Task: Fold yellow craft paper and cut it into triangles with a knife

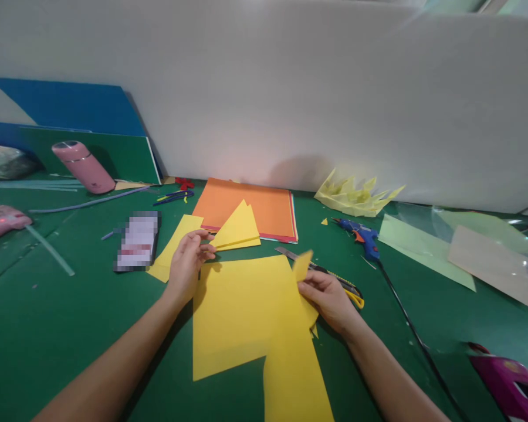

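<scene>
Your left hand pinches folded yellow paper triangles; your right hand, reaching inward, pinches a small yellow paper piece.

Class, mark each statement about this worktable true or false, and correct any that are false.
1. The left hand grips a corner of a yellow paper triangle. True.
2. The right hand is holding the cutter. False: it pinches a small yellow piece; the cutter lies on the table.
3. The top sheet of the stack at the back is orange. True: the orange sheet covers the others.
4. The bottle is green. False: the bottle is pink.
5. The blue glue gun lies on the table. True.
</scene>
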Available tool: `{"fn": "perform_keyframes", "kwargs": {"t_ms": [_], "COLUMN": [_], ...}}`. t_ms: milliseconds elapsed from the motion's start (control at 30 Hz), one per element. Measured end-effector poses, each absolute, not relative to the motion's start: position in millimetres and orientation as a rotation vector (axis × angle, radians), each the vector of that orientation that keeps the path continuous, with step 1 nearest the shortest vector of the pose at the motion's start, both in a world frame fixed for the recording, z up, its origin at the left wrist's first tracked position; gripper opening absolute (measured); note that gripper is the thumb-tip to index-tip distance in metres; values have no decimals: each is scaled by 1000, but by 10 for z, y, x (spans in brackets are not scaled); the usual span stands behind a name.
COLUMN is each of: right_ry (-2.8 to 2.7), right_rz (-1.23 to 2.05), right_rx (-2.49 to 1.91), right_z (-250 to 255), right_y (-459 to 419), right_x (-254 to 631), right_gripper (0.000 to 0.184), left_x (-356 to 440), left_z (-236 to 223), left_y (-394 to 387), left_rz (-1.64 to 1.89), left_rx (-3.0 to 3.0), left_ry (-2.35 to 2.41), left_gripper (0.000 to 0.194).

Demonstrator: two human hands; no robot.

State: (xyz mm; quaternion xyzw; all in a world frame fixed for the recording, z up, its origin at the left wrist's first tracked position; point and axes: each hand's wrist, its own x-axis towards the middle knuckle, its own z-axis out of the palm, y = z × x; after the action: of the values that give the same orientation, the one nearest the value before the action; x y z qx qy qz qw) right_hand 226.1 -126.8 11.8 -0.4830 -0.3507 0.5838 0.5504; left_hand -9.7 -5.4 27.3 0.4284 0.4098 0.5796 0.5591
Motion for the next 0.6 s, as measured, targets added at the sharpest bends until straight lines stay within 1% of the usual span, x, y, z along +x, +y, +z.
{"fn": "perform_keyframes", "kwargs": {"t_ms": [100, 233, 300, 400, 467, 533, 600], "right_ry": [-670, -676, -736, -864, -951, -1018, -1075], "right_rz": [1239, 1143, 1135, 1136, 1122, 1081, 1036], "right_rx": [-1213, -1243, -1237, -1204, -1179, -1171, -1203], "right_z": [87, 48, 21, -29, -58, -80, -91], "right_y": [-1206, -1197, -1199, -1190, -1182, -1179, -1185], "right_x": [2244, 2207, 2177, 2127, 2099, 2082, 2078], "right_gripper": [40, 51, 57, 62, 62, 61, 61], "left_x": [-84, -122, -144, -165, -164, -148, -119], "left_z": [258, 201, 186, 202, 229, 253, 268], "left_y": [-62, -26, -34, -97, -166, -241, -303], "left_rz": [1324, 1448, 1523, 1558, 1409, 1066, 691], "left_rx": [1056, 1168, 1313, 1721, 2072, 2358, 2503], "left_ry": [963, 999, 1027, 1024, 954, 845, 745], "left_gripper": [30, 34, 34, 28, 26, 28, 32]}}
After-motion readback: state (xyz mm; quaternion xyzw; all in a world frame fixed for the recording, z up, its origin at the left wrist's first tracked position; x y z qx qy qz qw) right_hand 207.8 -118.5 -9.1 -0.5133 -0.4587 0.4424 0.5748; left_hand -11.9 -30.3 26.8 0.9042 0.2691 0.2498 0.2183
